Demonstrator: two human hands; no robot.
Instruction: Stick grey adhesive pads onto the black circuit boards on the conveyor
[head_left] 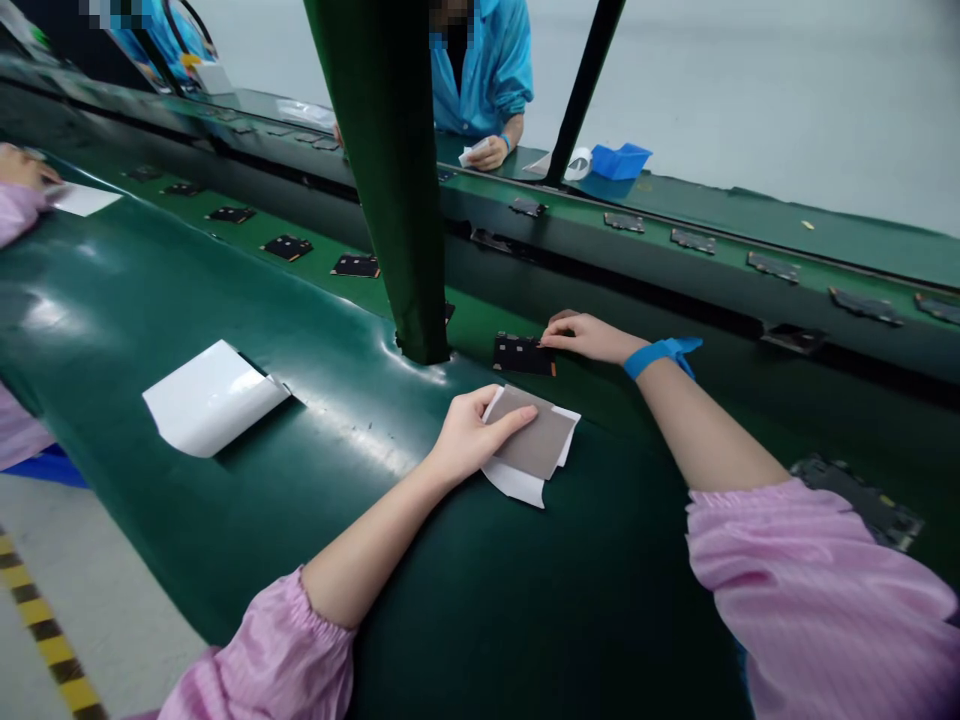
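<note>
1. Left hand (474, 432) is clamped, thumb uppermost, on a grey sheet (541, 445) with white paper (520, 485) beneath.
2. Right hand (589, 336) touches the right edge of a black electronic module (517, 354) on the green conveyor belt (474, 318); whether it grips, I cannot tell.

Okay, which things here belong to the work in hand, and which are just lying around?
Apparently in the work:
Grey sheet with white paper, held in the left hand
Dark flat part, right hand at its edge

Seemingly just lying around:
Curled white sheet, off to the left
Blue tray on the far bench
White roll beside the tray
</note>
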